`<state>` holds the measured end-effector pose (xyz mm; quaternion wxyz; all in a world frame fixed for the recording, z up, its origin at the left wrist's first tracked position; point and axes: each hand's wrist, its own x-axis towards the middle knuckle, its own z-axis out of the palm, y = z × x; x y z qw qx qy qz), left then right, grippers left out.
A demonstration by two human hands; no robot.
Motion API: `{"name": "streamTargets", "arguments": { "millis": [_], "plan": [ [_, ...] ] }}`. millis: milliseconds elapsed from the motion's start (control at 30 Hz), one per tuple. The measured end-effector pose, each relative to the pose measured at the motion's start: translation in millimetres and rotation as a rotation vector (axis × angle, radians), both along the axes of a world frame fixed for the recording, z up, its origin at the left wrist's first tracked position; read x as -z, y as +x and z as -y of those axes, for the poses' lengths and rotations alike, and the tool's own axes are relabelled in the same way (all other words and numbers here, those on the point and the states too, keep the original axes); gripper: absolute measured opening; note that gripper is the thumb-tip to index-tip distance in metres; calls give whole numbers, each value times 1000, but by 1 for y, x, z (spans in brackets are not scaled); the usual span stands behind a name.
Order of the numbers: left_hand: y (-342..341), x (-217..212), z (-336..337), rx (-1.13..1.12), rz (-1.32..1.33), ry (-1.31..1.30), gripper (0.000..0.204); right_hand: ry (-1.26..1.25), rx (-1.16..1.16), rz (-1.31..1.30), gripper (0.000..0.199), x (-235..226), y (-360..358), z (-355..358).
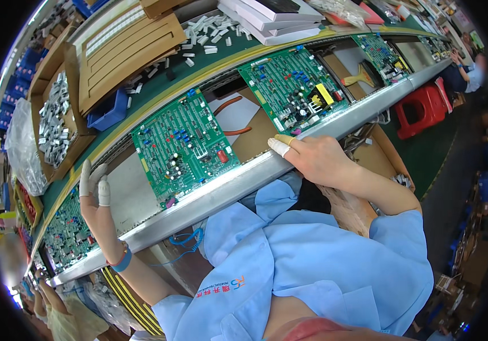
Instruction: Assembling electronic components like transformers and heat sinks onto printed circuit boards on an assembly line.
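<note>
carton loaded with silvery parts, blue bin parked beside it, left hand loosely open, nothing seen held, rail touched by half-curled right hand, grip can't be told

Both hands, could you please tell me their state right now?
Left hand: loosely open, nothing visible in it.
Right hand: curled at the metal rail; grip cannot be told.

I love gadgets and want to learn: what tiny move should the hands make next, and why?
Probably move the left hand toward the green circuit board on its right: that hand looks open and empty near the board's left edge, while the right hand is at the metal rail, past the board's other edge.
</note>
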<state>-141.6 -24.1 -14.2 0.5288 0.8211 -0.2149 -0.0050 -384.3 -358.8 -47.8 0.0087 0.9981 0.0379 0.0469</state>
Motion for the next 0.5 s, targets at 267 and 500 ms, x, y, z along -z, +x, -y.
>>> {"name": "streamTargets", "arguments": {
  "millis": [267,500],
  "plan": [
    [23,0,1,41,20,81,45,-72,139,44,46,4,-15,40],
    [66,-5,77,264,447,418,38,-112,376,-2,55,2,-39,76]
  ]
}}
